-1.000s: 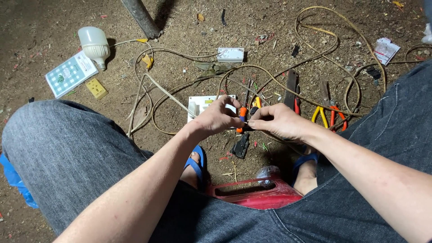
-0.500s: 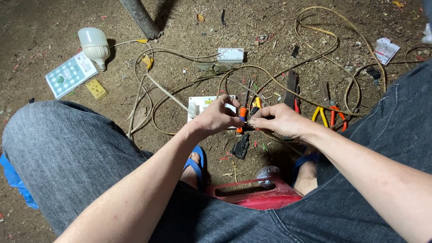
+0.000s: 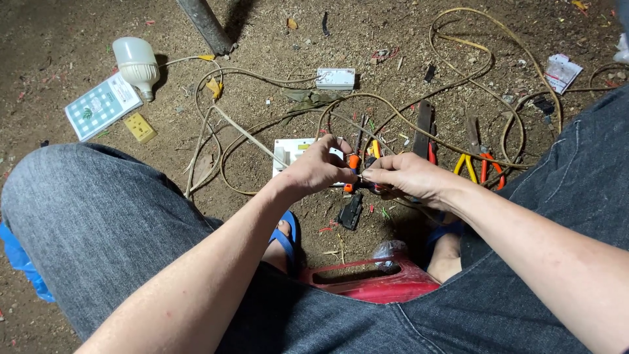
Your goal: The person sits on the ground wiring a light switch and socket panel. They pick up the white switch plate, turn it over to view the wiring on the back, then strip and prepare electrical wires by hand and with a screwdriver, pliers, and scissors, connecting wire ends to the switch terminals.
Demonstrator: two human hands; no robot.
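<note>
My left hand [image 3: 313,172] and my right hand [image 3: 407,177] meet fingertip to fingertip low over the dirt floor. Both pinch a thin dark wire end [image 3: 364,178] that is mostly hidden by the fingers. Just behind the left fingers lies a white switch plate [image 3: 288,152]. An orange-handled tool [image 3: 353,164] and a yellow-handled one [image 3: 375,149] lie on the ground between the hands. A small black part [image 3: 350,211] rests below them. Long tan cable [image 3: 458,72] loops around the spot.
I sit on a red stool [image 3: 373,283] in blue sandals [image 3: 287,237]. Yellow-handled pliers [image 3: 465,167] and red-handled pliers [image 3: 491,168] lie right. A white bulb [image 3: 135,60], a green-and-white box [image 3: 102,105], a yellow socket [image 3: 140,127], a white box [image 3: 335,78] and a metal pole [image 3: 203,25] stand further off.
</note>
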